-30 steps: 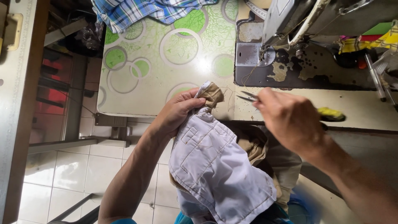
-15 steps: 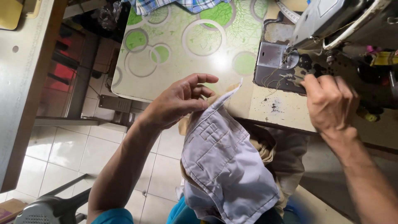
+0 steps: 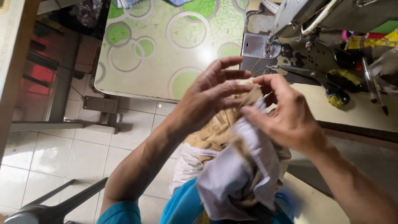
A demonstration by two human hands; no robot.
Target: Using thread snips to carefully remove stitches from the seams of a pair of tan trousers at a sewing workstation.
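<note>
A tan and white garment (image 3: 236, 166) is pinched at its top edge by both hands, left (image 3: 211, 97) and right (image 3: 286, 118), just before the sewing machine (image 3: 315, 16).

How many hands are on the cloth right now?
2. The left hand grips the tan and white cloth at its top edge from the left; the right hand pinches the same edge from the right. No other person's hands show.

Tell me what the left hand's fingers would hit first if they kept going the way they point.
The left hand points right, toward the right hand. It would likely meet that hand's fingertips first, above the bunched tan and white fabric; depth is uncertain.
</note>
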